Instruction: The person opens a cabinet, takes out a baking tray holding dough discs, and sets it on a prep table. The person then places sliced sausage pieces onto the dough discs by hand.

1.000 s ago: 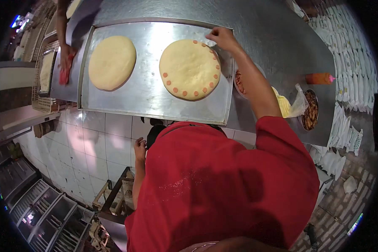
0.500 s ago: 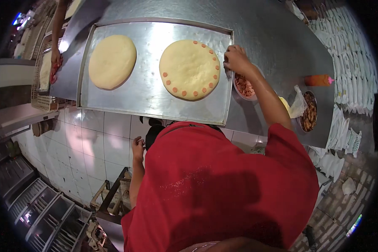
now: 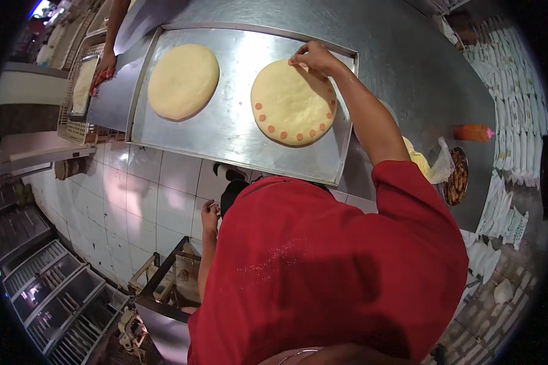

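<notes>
Two round dough discs lie on a metal tray point(image 3: 237, 137). The left disc point(image 3: 183, 81) is plain. Along the edge of the right disc point(image 3: 292, 100) sit several small orange-red slices point(image 3: 283, 135). My right hand point(image 3: 312, 58) is over that disc's top edge, thumb and fingers pinched at the rim on what looks like a slice. My left hand point(image 3: 210, 214) hangs below the tray near my body, its fingers loosely curled; whether it holds anything is too small to tell.
At the left, a co-worker's hand point(image 3: 107, 64) holds a red cloth point(image 3: 103, 78) beside a crate point(image 3: 67, 125). To the right are an orange bottle point(image 3: 474, 132), a yellow item in plastic point(image 3: 418, 159), a bowl of brown pieces point(image 3: 456, 179) and stacked white packets point(image 3: 520, 115).
My right hand has moved from beside the tray's right edge, near the bowl of reddish pieces, to the right disc's top edge. The view has shifted slightly. My left hand still hangs low.
</notes>
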The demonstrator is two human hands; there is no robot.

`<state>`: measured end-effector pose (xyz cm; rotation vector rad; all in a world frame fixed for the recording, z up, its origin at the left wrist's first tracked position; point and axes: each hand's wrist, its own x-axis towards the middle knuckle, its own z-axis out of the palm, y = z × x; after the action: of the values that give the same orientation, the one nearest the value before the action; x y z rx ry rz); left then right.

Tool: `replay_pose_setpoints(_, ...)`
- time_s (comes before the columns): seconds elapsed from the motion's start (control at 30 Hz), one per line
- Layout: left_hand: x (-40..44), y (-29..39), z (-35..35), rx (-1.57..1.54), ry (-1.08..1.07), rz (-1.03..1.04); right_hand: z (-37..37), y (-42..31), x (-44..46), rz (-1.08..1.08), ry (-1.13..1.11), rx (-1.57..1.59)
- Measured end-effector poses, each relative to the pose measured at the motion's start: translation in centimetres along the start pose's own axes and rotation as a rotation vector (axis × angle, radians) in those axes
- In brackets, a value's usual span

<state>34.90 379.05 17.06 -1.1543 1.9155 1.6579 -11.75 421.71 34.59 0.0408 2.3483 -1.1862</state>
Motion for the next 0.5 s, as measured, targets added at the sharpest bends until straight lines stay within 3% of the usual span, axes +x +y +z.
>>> replay_pose_setpoints(0.03, 0.3, -1.0, -0.1, -0.003, -0.007, 0.007, 0.2, 0.4, 0.0, 0.002, -0.001, -0.001)
replay_pose_setpoints(0.17, 1.8, -6.7, -1.5, -0.025, -0.050, 0.118, -0.5, 2.1, -0.8, -0.153, 0.339, -0.323)
replay_pose_setpoints(0.23, 2.8, -9.3, -2.4, -0.026, -0.056, 0.105, -3.0, 3.7, -3.8, -0.411, 0.567, -0.226)
replay_pose_setpoints(0.33, 4.6, -13.0, -2.8, -0.033, -0.077, 0.078, -7.4, 6.0, -10.6, -0.273, 0.454, -0.016)
replay_pose_setpoints(0.37, 5.5, -14.0, -3.0, -0.012, -0.089, 0.062, -8.6, 7.7, -12.4, -0.263, 0.469, -0.020)
replay_pose_setpoints(0.43, 7.2, -14.2, -3.5, 0.030, -0.102, 0.038, -9.6, 10.5, -15.4, -0.061, 0.228, -0.195)
replay_pose_setpoints(0.5, 8.9, -13.4, -3.8, 0.055, -0.131, 0.065, -8.3, 11.7, -18.1, -0.019, 0.198, -0.254)
